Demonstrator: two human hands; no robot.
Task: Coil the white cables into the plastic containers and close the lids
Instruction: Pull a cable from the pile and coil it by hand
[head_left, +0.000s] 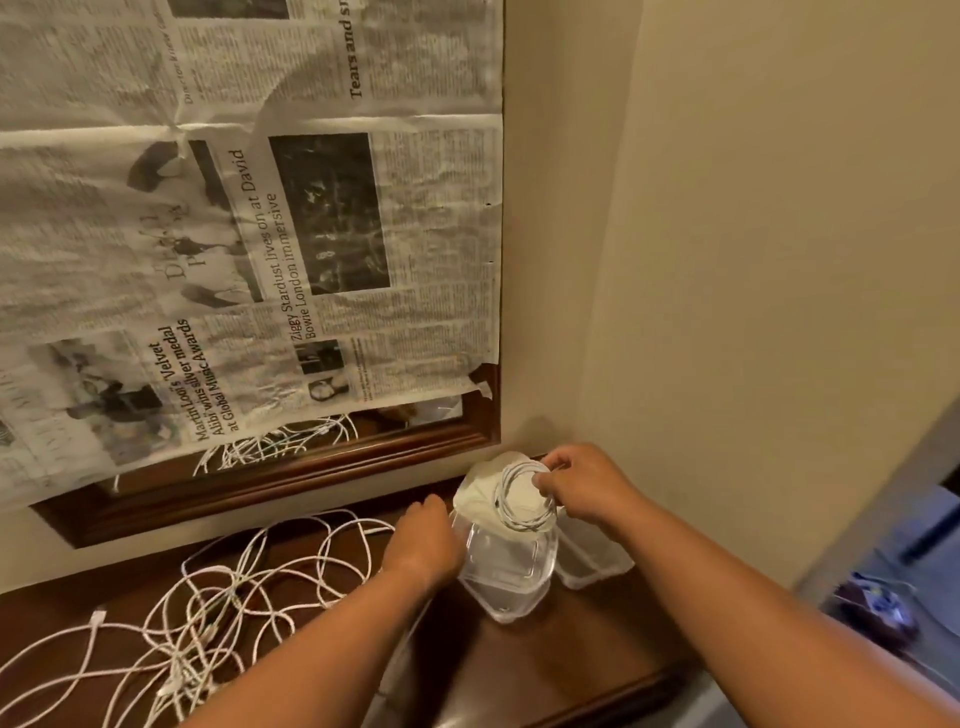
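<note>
Newspaper (249, 218) covers the mirror (291, 467) above the bench (519, 670). Readable headlines, turned sideways: "Ziggy Stardust lives on at David Bowie London immersive"; "Martin Looi's 'Velvet Alibi' wins silver medal at Global Music Awards"; a cut-off "Tears and s…" at the top. No label or brand shows on the plastic or the cables.

Loose cables (218, 603) lie in a tangled heap on the bench, left of your arms, one strand running toward the containers. Risk: that strand snags your left forearm or drags the heap when you pull the next cable; the loops look knotted enough to lift together.

Clear container (506, 571) sits on the bench just below your hands, its white lid (475, 488) tipped up behind it. A second container (592, 556) stands touching it on the right. Both are light; a sideways push could slide them into each other or off toward the wall.

Your right hand (582, 488) pinches the coiled cable (522, 499), fingers closed on its rim, holding it above the container's mouth. Your left hand (428, 535) rests curled at the container's left edge; whether it grips the wall or lid, you cannot tell.

Main risk: the coil springs open on release and overhangs the rim, so the lid won't seat.
</note>
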